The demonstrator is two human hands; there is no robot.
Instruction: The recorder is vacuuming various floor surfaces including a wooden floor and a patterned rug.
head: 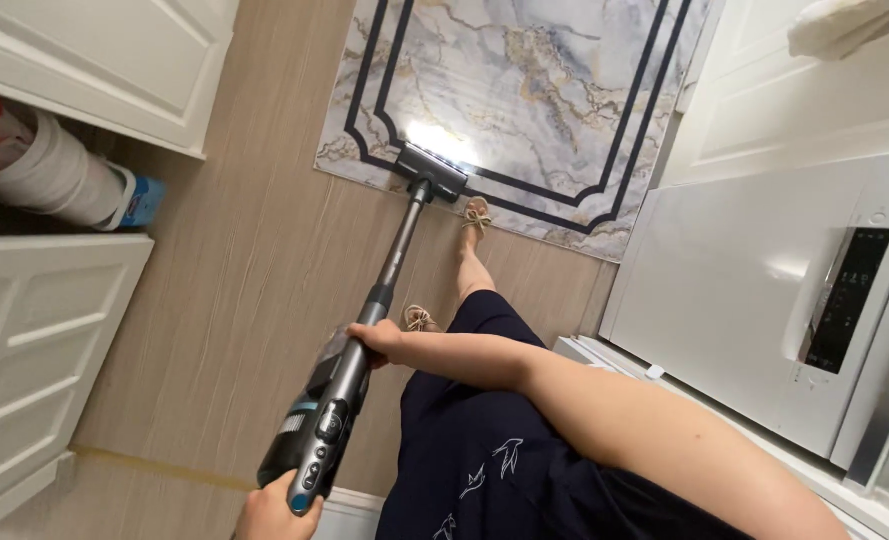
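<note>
- Two hands are gripping one cordless stick vacuum in the head view, which is looking straight down the tube.
- The right hand is reaching in from the right on a long bare arm, its fingers wrapping round the tube just where it meets the dark motor body.
- The left hand is poking up at the near edge, closing round the handle end of the vacuum beside its button panel; only the knuckles and thumb are showing.
- The grey tube is running away from the hands, slanting slightly right, to the floor head, which is sitting on the near edge of a marble-patterned rug with a dark double border.
- A bright patch of light is showing on the rug just past the floor head.
- The person's sandalled feet are standing on the wood-look floor: one sandal just right of the floor head at the rug's edge, the other sandal nearer, beside the right hand.
- A dark skirt with small white bird shapes is filling the near middle.
- On the left, white panelled cabinets are framing an open shelf holding a stack of white cups lying on its side.
- On the right, a white appliance with a dark control panel is standing against the wall.
</note>
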